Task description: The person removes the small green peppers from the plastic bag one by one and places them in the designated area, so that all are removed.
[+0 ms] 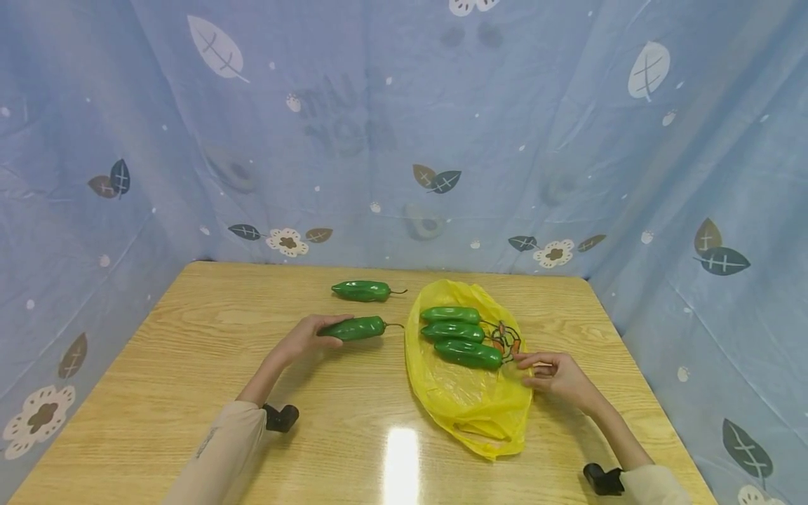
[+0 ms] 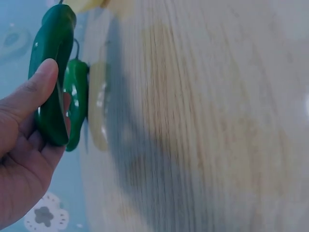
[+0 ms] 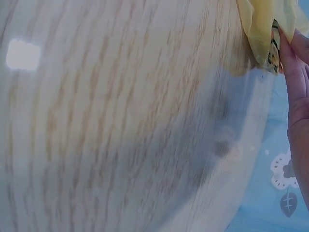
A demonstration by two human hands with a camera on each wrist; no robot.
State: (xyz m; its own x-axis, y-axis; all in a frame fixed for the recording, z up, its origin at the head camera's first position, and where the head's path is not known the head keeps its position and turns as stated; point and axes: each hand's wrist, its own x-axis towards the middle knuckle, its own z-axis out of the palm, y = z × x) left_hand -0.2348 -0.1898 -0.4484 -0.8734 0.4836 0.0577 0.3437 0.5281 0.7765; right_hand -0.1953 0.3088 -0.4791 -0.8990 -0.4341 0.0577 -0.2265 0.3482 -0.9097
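Green pepper [image 1: 360,328] is gripped btwn thumb & fingers of part-closed L hand [image 1: 312,333] at end opp. stem; stem is pointed twd yellow bag [image 1: 463,417]. Second pepper [image 1: 361,291] is seen on counter [image 1: 341,407], just beyond held one. In bag, 3 peppers [image 1: 451,331] are laid side by side, stems to R. Bag's R edge is pinched by R hand [image 1: 558,382], near orange/dark items [image 1: 515,346], ID unclear.
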